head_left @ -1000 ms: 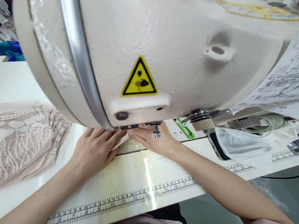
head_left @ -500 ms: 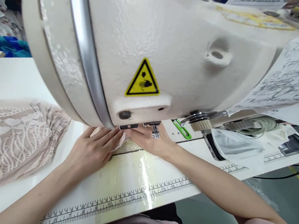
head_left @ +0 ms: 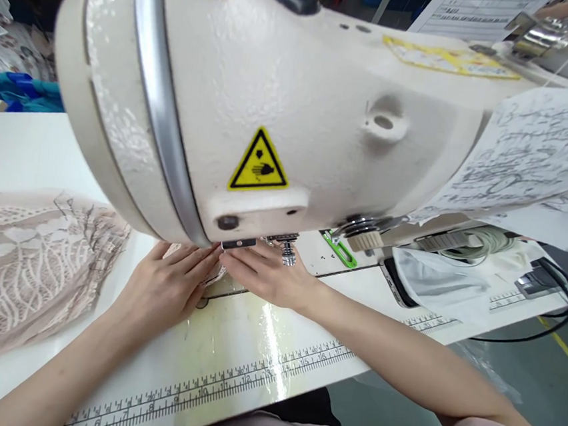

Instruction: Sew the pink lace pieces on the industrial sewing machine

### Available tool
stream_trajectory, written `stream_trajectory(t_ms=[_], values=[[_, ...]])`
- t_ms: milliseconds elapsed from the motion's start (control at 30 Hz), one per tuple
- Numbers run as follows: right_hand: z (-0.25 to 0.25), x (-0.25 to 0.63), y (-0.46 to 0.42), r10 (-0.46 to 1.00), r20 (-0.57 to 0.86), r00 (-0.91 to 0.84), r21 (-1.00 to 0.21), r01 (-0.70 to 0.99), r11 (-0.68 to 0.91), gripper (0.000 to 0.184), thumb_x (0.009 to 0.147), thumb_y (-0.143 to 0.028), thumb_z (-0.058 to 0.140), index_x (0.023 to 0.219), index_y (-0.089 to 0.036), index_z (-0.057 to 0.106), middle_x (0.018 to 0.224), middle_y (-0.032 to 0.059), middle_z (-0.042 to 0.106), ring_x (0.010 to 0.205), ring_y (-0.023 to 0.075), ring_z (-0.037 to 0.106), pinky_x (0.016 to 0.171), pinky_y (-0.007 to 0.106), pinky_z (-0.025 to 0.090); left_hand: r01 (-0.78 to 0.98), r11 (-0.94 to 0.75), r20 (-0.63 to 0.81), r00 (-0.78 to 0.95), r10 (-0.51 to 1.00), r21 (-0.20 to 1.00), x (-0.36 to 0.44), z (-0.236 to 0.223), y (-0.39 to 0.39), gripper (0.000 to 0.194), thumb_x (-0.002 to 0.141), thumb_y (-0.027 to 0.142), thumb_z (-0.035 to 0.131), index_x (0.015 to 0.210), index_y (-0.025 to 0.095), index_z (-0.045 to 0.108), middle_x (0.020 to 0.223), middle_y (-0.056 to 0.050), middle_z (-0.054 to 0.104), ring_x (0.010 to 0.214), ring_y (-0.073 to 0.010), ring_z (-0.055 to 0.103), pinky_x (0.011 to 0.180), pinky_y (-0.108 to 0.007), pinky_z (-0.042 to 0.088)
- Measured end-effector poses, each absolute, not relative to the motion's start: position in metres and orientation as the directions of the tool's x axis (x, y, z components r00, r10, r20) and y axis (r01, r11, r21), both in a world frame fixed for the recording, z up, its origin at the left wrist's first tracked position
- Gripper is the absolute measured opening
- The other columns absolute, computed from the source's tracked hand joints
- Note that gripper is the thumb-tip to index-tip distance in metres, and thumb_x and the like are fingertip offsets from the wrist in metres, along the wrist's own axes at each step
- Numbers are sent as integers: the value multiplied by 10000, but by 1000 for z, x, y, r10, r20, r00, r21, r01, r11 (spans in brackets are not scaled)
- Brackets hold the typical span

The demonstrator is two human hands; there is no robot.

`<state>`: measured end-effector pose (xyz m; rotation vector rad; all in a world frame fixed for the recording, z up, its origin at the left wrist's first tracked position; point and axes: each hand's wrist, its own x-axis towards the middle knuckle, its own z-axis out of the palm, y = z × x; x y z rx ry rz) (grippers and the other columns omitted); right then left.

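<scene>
My left hand (head_left: 169, 282) lies flat, fingers stretched out, over a small piece of pale lace fabric (head_left: 215, 275) beneath the head of the sewing machine (head_left: 214, 99). From the other side my right hand (head_left: 270, 275) reaches in, its fingers also extended, the tips close to my left fingers and touching the lace. Most of the lace is hidden under the hands and the machine head. The needle is out of sight too. A metal screw (head_left: 288, 253) of the machine shows just above my right hand.
Pinkish lace fabric (head_left: 21, 281) is spread at the left on the white table (head_left: 148, 367), which has a printed ruler along its front. Right of the machine lie green thread snips (head_left: 338, 248), a phone (head_left: 395, 284), white cloth (head_left: 443, 275) and coiled cord (head_left: 486, 244).
The view has shifted slightly, showing more of the machine's top. My right hand has come a little closer to my left, and less lace shows between them.
</scene>
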<state>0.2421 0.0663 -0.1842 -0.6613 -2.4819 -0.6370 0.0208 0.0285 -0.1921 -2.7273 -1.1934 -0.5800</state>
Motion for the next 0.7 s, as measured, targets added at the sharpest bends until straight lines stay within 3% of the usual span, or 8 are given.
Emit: stream_trajectory(t_ms=[200,433,700], values=[[-190,241,68,257,570,-780,257,467,846,142,895,-95,548,906,-187,656,790,-36,698,747,100,563,705,267,438,730,-682,362,628,689,33,21,-191,29,400,945,179,466,1335,137,542,1237,-82,684,1028,-245,675,915,-421,436],[-189,242,64,294,542,-787,265,492,829,189,908,-67,507,888,-195,645,827,-42,701,808,92,580,709,277,405,728,-683,393,645,655,-59,27,-189,29,317,969,204,445,1218,103,612,1140,-89,721,966,-245,680,912,-433,440],[-188,240,65,275,579,-768,210,466,860,183,885,-44,536,874,-185,653,783,-58,701,828,88,595,757,262,431,754,-648,382,632,674,-105,32,-189,28,319,974,225,456,1211,80,613,1083,-88,734,912,-257,675,921,-438,437]])
